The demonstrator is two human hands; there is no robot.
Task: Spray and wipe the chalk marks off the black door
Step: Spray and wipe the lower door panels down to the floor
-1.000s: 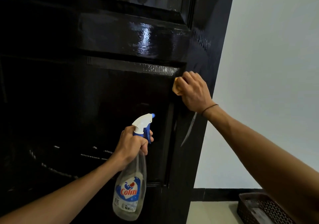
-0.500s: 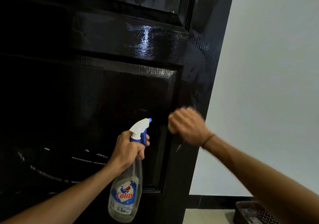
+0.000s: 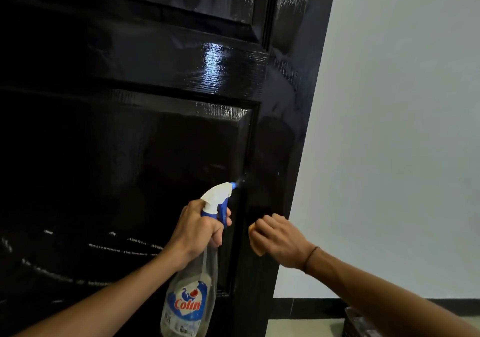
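Curled fingers (image 3: 219,229) of the left hand (image 3: 197,233) grip the neck of a clear bottle (image 3: 189,303), one on the blue trigger; a faint mist shows at the nozzle (image 3: 234,186), aimed at the door (image 3: 155,134). The right hand (image 3: 279,240) is closed on a yellow cloth (image 3: 255,246), seemingly against the door's right stile. White chalk marks (image 3: 124,246) streak the lower panel, left of the bottle. A dark basket (image 3: 353,323) sits on the floor.
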